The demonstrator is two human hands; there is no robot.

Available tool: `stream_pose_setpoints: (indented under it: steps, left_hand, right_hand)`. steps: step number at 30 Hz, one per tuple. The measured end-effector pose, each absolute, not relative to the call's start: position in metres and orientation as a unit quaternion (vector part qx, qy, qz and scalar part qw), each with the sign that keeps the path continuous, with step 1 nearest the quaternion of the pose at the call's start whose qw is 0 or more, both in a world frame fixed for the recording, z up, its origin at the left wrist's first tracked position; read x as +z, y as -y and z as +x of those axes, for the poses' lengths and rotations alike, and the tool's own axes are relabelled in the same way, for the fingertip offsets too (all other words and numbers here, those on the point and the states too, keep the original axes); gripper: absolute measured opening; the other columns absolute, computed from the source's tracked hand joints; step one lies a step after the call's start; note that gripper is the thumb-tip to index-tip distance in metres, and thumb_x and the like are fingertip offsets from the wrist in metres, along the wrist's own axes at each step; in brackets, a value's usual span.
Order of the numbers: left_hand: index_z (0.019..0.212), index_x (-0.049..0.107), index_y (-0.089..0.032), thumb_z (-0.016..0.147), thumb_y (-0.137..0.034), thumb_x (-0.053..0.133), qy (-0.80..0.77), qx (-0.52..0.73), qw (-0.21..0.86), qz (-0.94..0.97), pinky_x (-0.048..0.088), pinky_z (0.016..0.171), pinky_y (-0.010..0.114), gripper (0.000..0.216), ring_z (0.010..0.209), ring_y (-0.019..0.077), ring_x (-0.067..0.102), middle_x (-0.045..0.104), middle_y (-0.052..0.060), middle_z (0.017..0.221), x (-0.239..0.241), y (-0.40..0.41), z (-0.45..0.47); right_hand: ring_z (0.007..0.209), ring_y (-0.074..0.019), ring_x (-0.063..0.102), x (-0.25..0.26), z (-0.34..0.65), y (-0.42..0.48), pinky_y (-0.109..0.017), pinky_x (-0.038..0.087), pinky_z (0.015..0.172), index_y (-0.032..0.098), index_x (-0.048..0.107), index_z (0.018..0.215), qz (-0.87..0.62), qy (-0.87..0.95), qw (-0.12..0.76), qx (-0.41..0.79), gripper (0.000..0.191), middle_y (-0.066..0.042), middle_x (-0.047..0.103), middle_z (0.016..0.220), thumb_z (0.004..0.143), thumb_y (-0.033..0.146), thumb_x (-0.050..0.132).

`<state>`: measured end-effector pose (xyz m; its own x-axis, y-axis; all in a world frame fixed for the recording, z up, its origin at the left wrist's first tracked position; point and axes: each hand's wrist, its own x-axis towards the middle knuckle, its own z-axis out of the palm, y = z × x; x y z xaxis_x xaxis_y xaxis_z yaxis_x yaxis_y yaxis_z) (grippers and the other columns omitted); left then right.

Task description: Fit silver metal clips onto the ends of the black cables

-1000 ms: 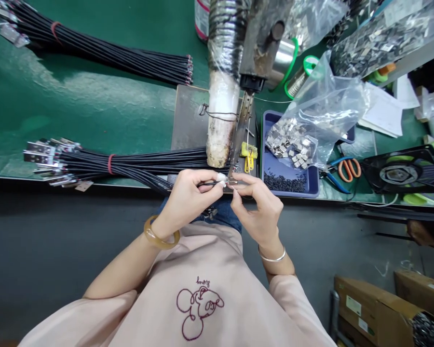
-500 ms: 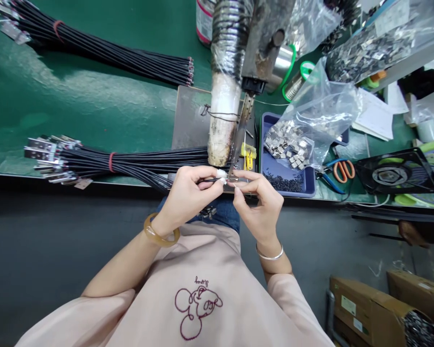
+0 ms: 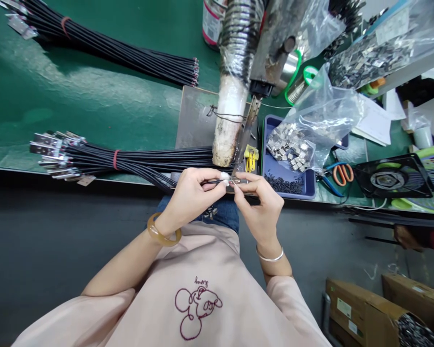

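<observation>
My left hand (image 3: 198,188) is closed, its thumb and forefinger pinching the end of a black cable (image 3: 210,182); white covers sit on those fingertips. Opposite it, my right hand (image 3: 260,195) is closed in a pinch on what looks like thin solder wire, with a small metal piece by its fingers. The fingertips almost meet under the tip of a soldering iron (image 3: 253,108), which is fixed pointing down. Exact contact at the tip is too small to make out. A bundle of black cables (image 3: 141,159) with metal plugs lies behind my left hand.
A taped hose (image 3: 231,106) hangs beside the iron. To the right stands a blue tray (image 3: 309,189) with metal shells and small black parts. Further right are orange-handled pliers (image 3: 342,173) and a black fan (image 3: 392,176). Another cable bundle (image 3: 112,48) lies at back left.
The view has shifted slightly, so the bench things appear a little to the right. Both hands stay pinched together beneath the iron, with only a small shift of the fingertips.
</observation>
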<state>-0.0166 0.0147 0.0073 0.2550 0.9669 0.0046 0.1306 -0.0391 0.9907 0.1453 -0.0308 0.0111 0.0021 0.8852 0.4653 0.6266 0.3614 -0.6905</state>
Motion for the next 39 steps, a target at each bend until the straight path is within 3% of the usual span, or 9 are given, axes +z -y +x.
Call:
stream_pose_setpoints:
  steps: [6, 11, 18, 23, 30, 39]
  left_hand:
    - [0.072, 0.077, -0.011, 0.076, -0.023, 0.065, -0.445, 0.425, 0.511, 0.600, 0.034, 0.047, 0.019, 0.017, 0.050, 0.0067, 0.039, 0.064, 0.002, 0.062, 0.0118, -0.0158, -0.0172]
    - [0.070, 0.076, -0.010, 0.077, -0.021, 0.064, -0.447, 0.417, 0.503, 0.612, 0.028, 0.045, 0.018, 0.018, 0.048, 0.0054, 0.032, 0.054, -0.002, 0.053, 0.0129, -0.0158, -0.0165]
    - [0.076, 0.077, -0.012, 0.078, -0.017, 0.061, -0.447, 0.386, 0.523, 0.614, 0.040, 0.052, 0.016, 0.017, 0.058, 0.0078, 0.049, 0.069, 0.001, 0.070, 0.0104, -0.0125, -0.0148]
    - [0.070, 0.075, -0.012, 0.078, -0.017, 0.061, -0.447, 0.394, 0.500, 0.629, 0.033, 0.049, 0.017, 0.017, 0.052, 0.0066, 0.040, 0.061, -0.002, 0.059, 0.0113, -0.0136, -0.0153]
    - [0.073, 0.076, -0.011, 0.079, -0.020, 0.062, -0.443, 0.411, 0.492, 0.627, 0.030, 0.048, 0.020, 0.018, 0.050, 0.0071, 0.036, 0.056, -0.001, 0.056, 0.0093, -0.0156, -0.0169]
    - [0.065, 0.074, -0.013, 0.080, -0.019, 0.063, -0.439, 0.423, 0.473, 0.636, 0.026, 0.048, 0.022, 0.019, 0.051, 0.0078, 0.033, 0.038, -0.004, 0.051, 0.0129, -0.0165, -0.0192]
  right_hand:
    - [0.096, -0.0181, 0.076, 0.0146, 0.1429, 0.0296, -0.032, 0.065, 0.080, 0.022, 0.068, 0.085, -0.553, 0.689, 0.449, 0.133, 0.010, -0.004, 0.079, 0.104, 0.090, 0.014, 0.066]
    - [0.096, -0.0183, 0.077, 0.0146, 0.1453, 0.0309, -0.034, 0.065, 0.085, 0.022, 0.065, 0.083, -0.538, 0.694, 0.461, 0.132, 0.013, -0.004, 0.079, 0.100, 0.088, 0.010, 0.067]
    - [0.093, -0.0189, 0.078, 0.0115, 0.1486, 0.0346, -0.035, 0.067, 0.082, 0.023, 0.063, 0.084, -0.549, 0.685, 0.453, 0.155, 0.011, -0.004, 0.079, 0.100, 0.089, 0.013, 0.065]
    - [0.094, -0.0175, 0.077, 0.0121, 0.1471, 0.0341, -0.032, 0.066, 0.082, 0.022, 0.066, 0.087, -0.548, 0.693, 0.448, 0.141, 0.011, -0.003, 0.079, 0.102, 0.089, 0.012, 0.066]
    - [0.096, -0.0181, 0.077, 0.0133, 0.1452, 0.0299, -0.032, 0.065, 0.080, 0.022, 0.068, 0.087, -0.558, 0.693, 0.435, 0.140, 0.009, -0.004, 0.079, 0.103, 0.090, 0.014, 0.066]
    - [0.098, -0.0179, 0.077, 0.0204, 0.1447, 0.0283, -0.031, 0.065, 0.084, 0.023, 0.067, 0.085, -0.543, 0.706, 0.436, 0.133, 0.012, -0.004, 0.079, 0.105, 0.089, 0.012, 0.067]
